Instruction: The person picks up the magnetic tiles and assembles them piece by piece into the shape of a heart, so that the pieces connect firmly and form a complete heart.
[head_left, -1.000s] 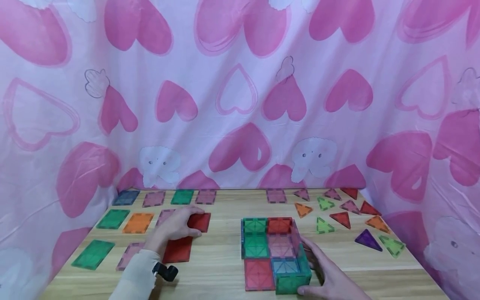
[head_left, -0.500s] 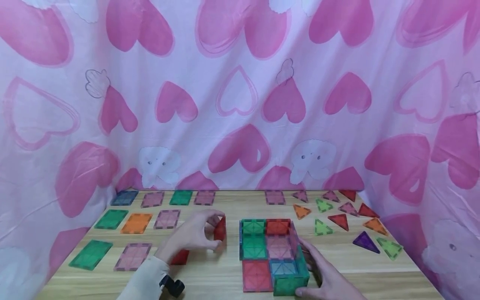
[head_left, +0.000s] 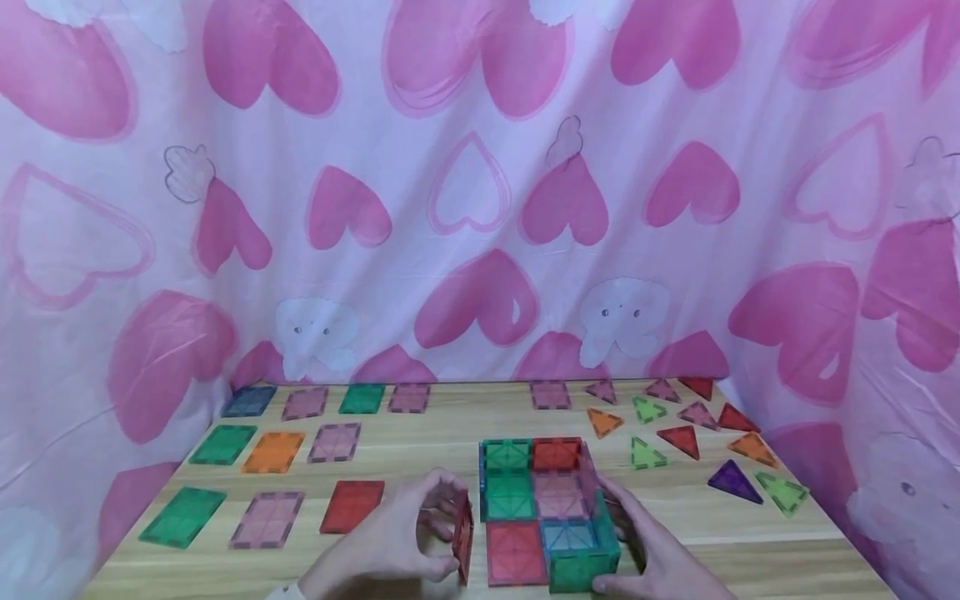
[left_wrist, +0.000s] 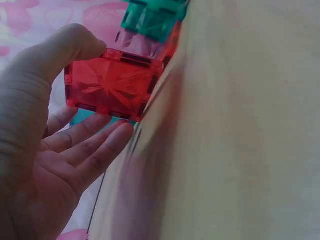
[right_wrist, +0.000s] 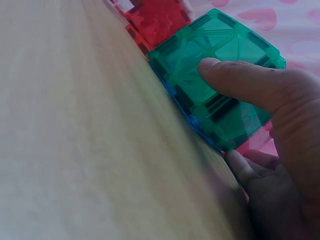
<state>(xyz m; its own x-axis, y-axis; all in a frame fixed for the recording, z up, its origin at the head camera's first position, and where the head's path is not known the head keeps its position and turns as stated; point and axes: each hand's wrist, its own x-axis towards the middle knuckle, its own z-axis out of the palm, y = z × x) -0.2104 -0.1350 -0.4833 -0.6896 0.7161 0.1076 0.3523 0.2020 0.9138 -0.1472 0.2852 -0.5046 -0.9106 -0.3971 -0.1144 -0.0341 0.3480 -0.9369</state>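
My left hand [head_left: 393,533] pinches a red square magnetic tile [head_left: 463,537], held on edge just left of a low magnetic tile box. In the left wrist view the thumb is on the red tile's [left_wrist: 110,85] top edge and the fingertips are at its lower edge. The box has a floor of green, pink, red and blue squares, the red floor tile [head_left: 516,554] being at front left. Walls stand at its back, right and part of the left and front. Curled round its front right corner, my right hand [head_left: 656,550] has its thumb on the green front wall [head_left: 583,572].
Loose square tiles lie at left, among them a red one [head_left: 352,506], an orange one [head_left: 273,452] and a green one [head_left: 183,517]. Several triangle tiles, including a purple one [head_left: 735,482], lie at right. A heart-patterned curtain [head_left: 480,192] borders the wooden table [head_left: 420,450].
My left hand has lifted the red tile from the left group, turned it upright and brought it right and nearer, beside the box. The right hand has stayed at the box's corner.
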